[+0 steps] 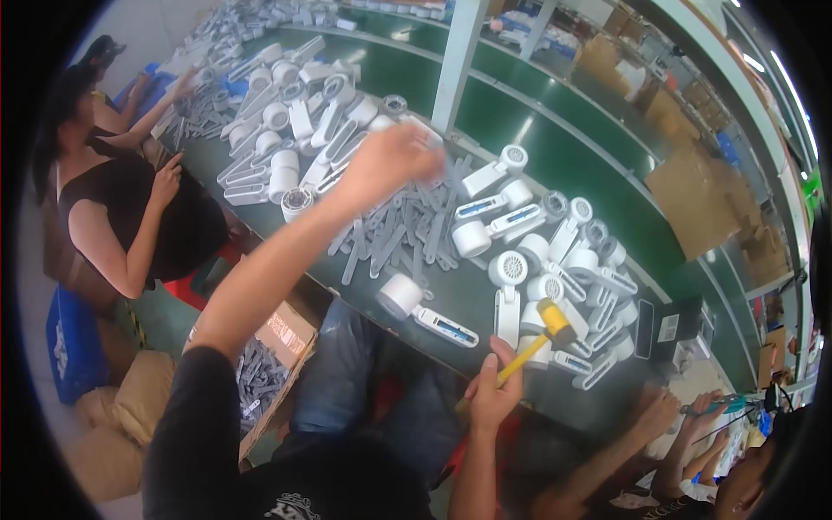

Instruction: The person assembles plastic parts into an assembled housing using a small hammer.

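My right hand (496, 392) is wrapped round the yellow handle of a mallet (555, 322), whose yellow and dark head is raised over white parts at the table's edge. My left hand (390, 165) is stretched forward above a heap of flat grey plastic strips (407, 230). Its fingers are smeared by motion, so whether they hold anything is unclear. Between my arms, near the edge, lies a white handheld-fan body (400, 296) with a round head and an open handle (446, 328). More such bodies, some with round grilles (509, 269), crowd the table to the right.
A large pile of white fan bodies (325, 121) covers the left of the green table (347, 290). Below stands a cardboard box (290, 334) of grey strips. People sit to the left (121, 191) and right (659, 416). A white post (459, 65) rises behind.
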The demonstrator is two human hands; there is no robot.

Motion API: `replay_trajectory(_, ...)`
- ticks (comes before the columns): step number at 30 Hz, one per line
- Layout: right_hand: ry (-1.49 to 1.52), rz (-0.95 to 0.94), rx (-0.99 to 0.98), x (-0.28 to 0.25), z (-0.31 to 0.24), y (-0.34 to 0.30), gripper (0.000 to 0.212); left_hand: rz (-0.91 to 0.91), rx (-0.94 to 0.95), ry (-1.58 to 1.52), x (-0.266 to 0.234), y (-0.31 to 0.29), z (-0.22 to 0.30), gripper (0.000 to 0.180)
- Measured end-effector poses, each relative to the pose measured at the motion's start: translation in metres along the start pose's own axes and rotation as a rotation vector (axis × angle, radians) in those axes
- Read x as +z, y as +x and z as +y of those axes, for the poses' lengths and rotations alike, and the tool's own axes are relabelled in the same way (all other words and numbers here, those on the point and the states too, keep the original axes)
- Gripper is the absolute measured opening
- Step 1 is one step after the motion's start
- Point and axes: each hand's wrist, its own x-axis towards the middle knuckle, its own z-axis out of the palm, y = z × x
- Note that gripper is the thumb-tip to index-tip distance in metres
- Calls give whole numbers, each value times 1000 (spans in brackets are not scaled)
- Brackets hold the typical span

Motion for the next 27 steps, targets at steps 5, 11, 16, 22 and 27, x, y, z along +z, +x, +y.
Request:
replay_trajectory(5,131,-82,265,42,-62,-25,35,-128,-278,-490,51,-190,-1,23)
replay_trajectory(11,13,-13,215,22,-59,-36,20,-125,390,369,59,-206,-11,39)
replay_trajectory(16,-68,-85,305,-7,-71,-15,29,-220,549,795,44,-168,-46,36)
replay_trajectory(22,-245,-291,222,10,-48,18,29,-289,367,437,40,-168,-51,62)
replay_trajectory(27,-384,-324,142,27,-42,29,23,-235,406,392,43,-169,-62,66)
